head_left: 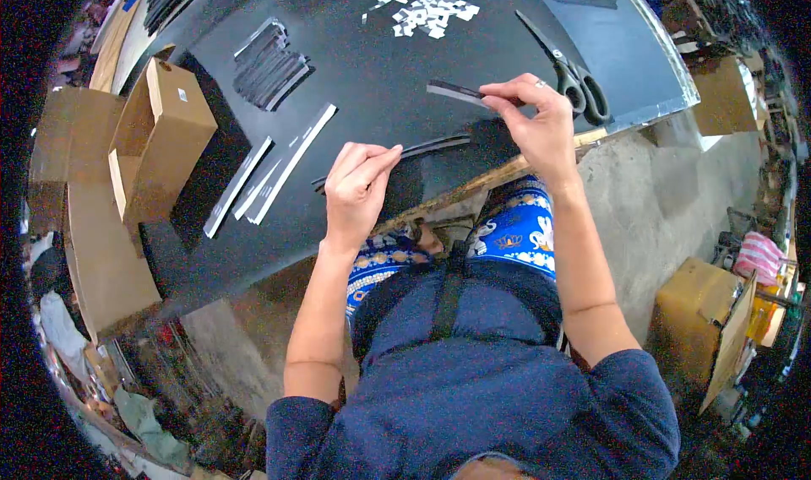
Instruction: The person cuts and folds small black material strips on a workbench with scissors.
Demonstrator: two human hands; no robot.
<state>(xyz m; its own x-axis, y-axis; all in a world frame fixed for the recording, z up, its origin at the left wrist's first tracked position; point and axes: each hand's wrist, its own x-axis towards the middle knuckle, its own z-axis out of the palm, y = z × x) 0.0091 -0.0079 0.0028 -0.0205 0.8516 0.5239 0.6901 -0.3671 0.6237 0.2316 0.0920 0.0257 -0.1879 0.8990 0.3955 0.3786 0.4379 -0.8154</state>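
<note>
My right hand (536, 121) pinches one end of a short black strip (454, 91) with a pale grey lower side, held over the dark table top. My left hand (359, 184) is closed, thumb and fingertips pressed together; whatever lies between them is too small to make out. A thin dark strip (439, 145) lies on the table near its front edge. It runs up to my left fingertips, and a dark end shows on the other side of that hand. Black-handled scissors (574, 83) rest partly open just beyond my right hand.
Many small white pieces (435, 7) are heaped at the table's far side. Left of them lies a bundle of black strips (270, 70), with longer white-edged strips (291, 159) nearer. An open cardboard box (182, 130) stands at the left. Another carton (693, 311) is on the floor, right.
</note>
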